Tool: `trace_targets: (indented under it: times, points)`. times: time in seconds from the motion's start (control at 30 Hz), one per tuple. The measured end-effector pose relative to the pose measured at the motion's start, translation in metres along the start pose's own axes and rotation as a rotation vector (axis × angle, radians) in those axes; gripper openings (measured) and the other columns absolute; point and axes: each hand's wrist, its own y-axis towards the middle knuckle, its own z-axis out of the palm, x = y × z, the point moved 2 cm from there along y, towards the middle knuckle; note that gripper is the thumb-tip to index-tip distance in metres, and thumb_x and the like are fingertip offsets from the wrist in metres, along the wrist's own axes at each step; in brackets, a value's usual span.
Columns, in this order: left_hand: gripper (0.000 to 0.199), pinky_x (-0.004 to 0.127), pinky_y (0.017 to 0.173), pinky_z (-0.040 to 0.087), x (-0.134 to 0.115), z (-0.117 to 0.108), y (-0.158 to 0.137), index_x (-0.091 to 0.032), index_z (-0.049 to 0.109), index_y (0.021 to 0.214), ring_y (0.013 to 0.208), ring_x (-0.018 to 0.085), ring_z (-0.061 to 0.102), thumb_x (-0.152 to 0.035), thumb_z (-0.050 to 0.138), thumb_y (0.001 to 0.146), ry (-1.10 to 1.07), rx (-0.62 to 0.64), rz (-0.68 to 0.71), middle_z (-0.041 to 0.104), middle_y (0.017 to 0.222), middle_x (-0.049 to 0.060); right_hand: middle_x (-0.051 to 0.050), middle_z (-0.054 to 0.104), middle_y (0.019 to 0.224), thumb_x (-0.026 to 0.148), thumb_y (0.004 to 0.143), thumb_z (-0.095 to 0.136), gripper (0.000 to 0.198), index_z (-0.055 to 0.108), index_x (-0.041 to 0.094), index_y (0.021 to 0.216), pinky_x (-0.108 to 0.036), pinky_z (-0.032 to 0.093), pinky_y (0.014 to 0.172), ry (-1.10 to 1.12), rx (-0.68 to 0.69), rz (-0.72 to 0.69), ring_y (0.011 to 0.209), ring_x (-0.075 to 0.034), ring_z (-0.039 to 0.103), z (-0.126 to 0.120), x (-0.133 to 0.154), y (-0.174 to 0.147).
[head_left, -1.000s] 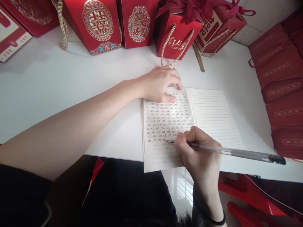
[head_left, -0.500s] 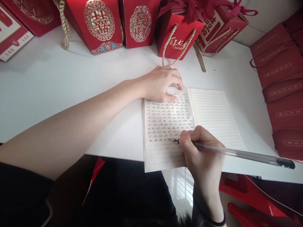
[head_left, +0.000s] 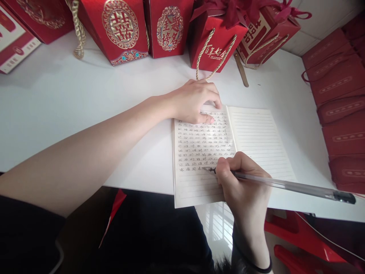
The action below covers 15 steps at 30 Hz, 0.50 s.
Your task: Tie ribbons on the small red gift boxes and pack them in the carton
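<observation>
An open lined notebook lies at the front edge of the white table. Rows of handwritten numbers fill much of its left page, while the right page shows only printed lines. My left hand rests across the top of the left page with its fingers apart, covering some of the upper rows. In my right hand is a gel pen with a clear barrel and dark end, gripped between thumb and fingers. The pen's tip is at the last written row, just after the 287.
Red gift boxes with rope handles and ribbons stand along the table's back. A brown strip lies by them. Stacked dark-red bags line the right side. A red plastic stool shows below the table at right.
</observation>
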Motion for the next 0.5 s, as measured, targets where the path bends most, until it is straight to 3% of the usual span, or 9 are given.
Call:
trace_targets:
  times: [0.5]
  points:
    - [0.036,0.043,0.105,0.028,-0.0005,-0.0001,-0.0001,-0.030,0.066,0.103,0.118,0.027,0.047,-0.046,0.062,0.072,0.011,0.008,-0.005,0.058,0.119,-0.001,0.007,0.038,0.042,0.018,0.077,0.056,0.034,0.036,0.018,0.050,-0.018,0.029,0.035,-0.017,0.016,0.016,0.037,-0.005,0.034,-0.0001,0.0001,-0.0001]
